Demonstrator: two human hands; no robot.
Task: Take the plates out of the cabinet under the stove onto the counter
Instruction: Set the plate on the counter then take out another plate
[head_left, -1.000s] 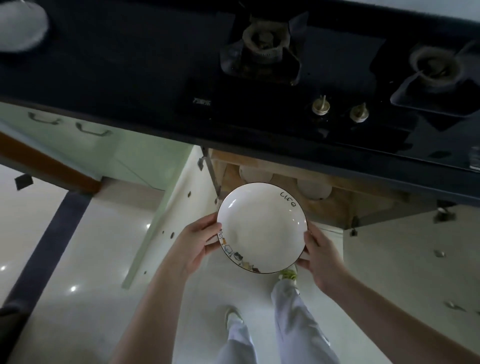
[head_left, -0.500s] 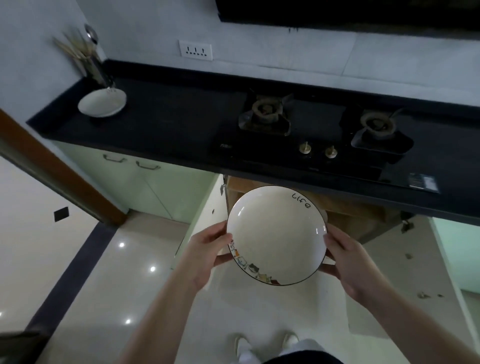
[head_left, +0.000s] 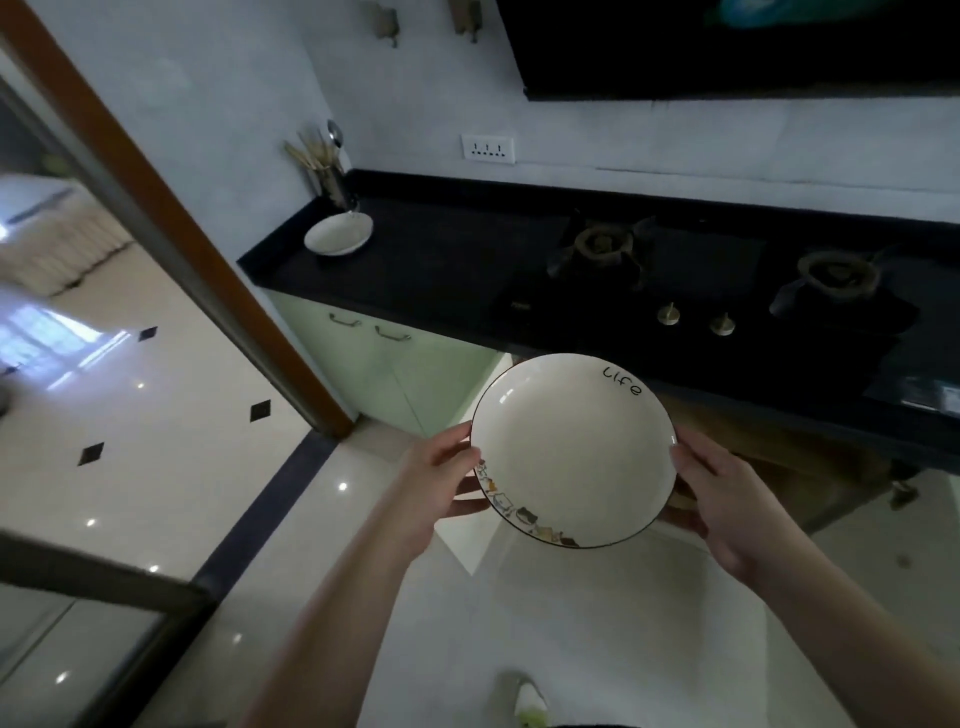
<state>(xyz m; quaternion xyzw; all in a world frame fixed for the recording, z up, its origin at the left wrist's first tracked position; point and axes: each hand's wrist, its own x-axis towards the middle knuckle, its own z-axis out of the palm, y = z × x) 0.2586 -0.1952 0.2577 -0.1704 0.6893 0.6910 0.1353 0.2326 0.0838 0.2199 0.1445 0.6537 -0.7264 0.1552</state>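
A white plate (head_left: 571, 452) with a dark rim, the word "life" and small pictures along its edge is held level in front of me, below the counter's front edge. My left hand (head_left: 441, 480) grips its left rim and my right hand (head_left: 719, 491) grips its right rim. Another white plate (head_left: 338, 234) lies on the black counter (head_left: 441, 260) at the far left. The open cabinet under the stove (head_left: 769, 457) shows as a wooden interior behind the held plate; what it holds is hidden.
A two-burner gas stove (head_left: 675, 291) with two brass knobs sits in the counter. A metal utensil holder (head_left: 332, 176) stands in the left corner beside the far plate. Pale green cabinet doors (head_left: 374, 358) are at left, an open door (head_left: 493, 525) below the plate, a brown doorframe (head_left: 171, 218) further left.
My view has risen and swung left, so the counter's left end and the doorway show. The plate stays in both hands, lifted away from the cabinet opening.
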